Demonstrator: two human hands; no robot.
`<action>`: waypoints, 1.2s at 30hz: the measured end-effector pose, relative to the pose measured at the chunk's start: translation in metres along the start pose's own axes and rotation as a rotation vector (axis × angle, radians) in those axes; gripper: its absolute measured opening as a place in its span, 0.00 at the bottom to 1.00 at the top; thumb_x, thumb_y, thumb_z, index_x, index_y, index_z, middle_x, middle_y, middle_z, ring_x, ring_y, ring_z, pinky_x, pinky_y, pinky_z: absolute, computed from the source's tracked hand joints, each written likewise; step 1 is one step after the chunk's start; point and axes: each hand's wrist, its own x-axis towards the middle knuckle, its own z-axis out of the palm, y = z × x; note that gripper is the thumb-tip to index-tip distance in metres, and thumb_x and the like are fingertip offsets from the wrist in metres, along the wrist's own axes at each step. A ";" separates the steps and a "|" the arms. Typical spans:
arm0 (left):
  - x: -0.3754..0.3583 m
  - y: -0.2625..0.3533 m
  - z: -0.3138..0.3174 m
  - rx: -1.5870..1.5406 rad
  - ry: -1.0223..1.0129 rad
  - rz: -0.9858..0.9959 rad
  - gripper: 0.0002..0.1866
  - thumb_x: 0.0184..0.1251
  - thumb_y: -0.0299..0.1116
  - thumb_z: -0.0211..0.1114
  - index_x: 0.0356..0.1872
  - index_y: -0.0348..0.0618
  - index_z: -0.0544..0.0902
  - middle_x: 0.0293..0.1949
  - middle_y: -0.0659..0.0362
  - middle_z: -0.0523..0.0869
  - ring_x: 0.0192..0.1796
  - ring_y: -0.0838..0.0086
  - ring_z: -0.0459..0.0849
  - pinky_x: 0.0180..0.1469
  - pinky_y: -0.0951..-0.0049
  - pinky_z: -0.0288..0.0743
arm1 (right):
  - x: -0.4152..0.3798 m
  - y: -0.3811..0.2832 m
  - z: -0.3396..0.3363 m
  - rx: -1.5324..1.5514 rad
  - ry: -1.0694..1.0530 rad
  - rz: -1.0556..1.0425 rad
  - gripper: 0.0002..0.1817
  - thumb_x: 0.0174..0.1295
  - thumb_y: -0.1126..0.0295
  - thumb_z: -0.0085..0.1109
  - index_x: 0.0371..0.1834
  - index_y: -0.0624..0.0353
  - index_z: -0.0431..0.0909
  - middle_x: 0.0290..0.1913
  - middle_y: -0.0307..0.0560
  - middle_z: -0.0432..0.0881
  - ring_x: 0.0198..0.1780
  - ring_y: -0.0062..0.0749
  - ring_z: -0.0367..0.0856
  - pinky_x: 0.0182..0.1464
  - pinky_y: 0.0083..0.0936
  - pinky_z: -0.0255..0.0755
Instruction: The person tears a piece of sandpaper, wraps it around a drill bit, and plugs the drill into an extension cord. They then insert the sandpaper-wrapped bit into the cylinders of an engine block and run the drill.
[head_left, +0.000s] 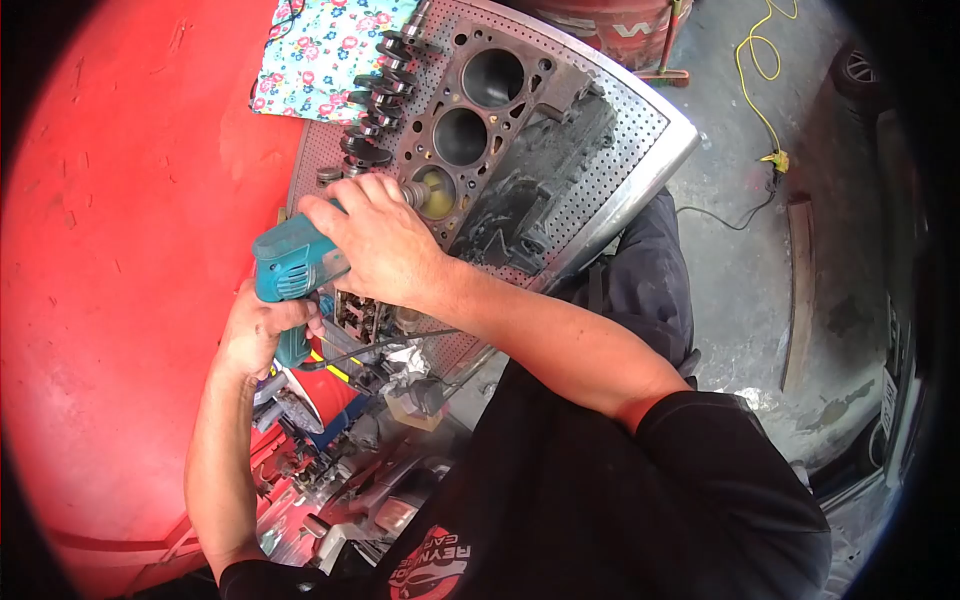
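Note:
My left hand (262, 325) is wrapped round the handle of a teal power drill (292, 262). Over the front of the drill's body lies my right hand (375, 240), its fingers curled around it. The drill's chuck (414, 193) points at the nearest bore of an engine block (445, 108). Inside that bore is a yellowish shape (437, 190), which I cannot make out clearly. Two more round bores show dark farther up the block. Beside the block lies a crankshaft (378, 100). A black cord runs from the drill's handle.
The block rests on a perforated metal bench top (640, 115). A floral cloth (325, 60) lies at its upper left. Tools and parts (320, 460) clutter the area below my hands. A red drum (625, 35), a yellow cable (745, 85) and a plank (798, 290) are beyond the bench.

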 end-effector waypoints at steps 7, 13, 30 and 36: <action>-0.001 0.008 0.003 -0.038 0.012 0.051 0.13 0.50 0.24 0.66 0.39 0.31 0.82 0.27 0.54 0.85 0.29 0.69 0.84 0.35 0.66 0.80 | 0.005 -0.004 -0.002 -0.044 -0.034 0.030 0.45 0.39 0.66 0.80 0.66 0.56 0.72 0.56 0.53 0.74 0.60 0.51 0.72 0.66 0.48 0.64; 0.002 0.007 -0.004 0.041 -0.017 0.025 0.11 0.49 0.24 0.66 0.36 0.32 0.82 0.27 0.56 0.84 0.29 0.70 0.84 0.34 0.67 0.79 | 0.005 -0.004 -0.001 0.016 -0.036 0.056 0.44 0.39 0.68 0.80 0.66 0.56 0.71 0.56 0.54 0.74 0.61 0.53 0.72 0.66 0.49 0.64; -0.002 0.018 -0.003 0.142 -0.019 0.066 0.08 0.50 0.25 0.65 0.33 0.32 0.82 0.26 0.56 0.85 0.28 0.72 0.83 0.34 0.69 0.77 | 0.005 -0.007 -0.003 0.045 0.016 0.091 0.46 0.38 0.68 0.81 0.66 0.56 0.69 0.57 0.56 0.73 0.62 0.56 0.72 0.67 0.50 0.65; 0.008 0.013 0.002 0.158 -0.009 0.038 0.05 0.52 0.25 0.65 0.30 0.34 0.83 0.24 0.57 0.85 0.28 0.72 0.83 0.34 0.69 0.77 | 0.000 0.002 -0.003 0.057 0.006 0.100 0.46 0.40 0.67 0.82 0.67 0.56 0.69 0.58 0.58 0.73 0.61 0.58 0.72 0.66 0.51 0.65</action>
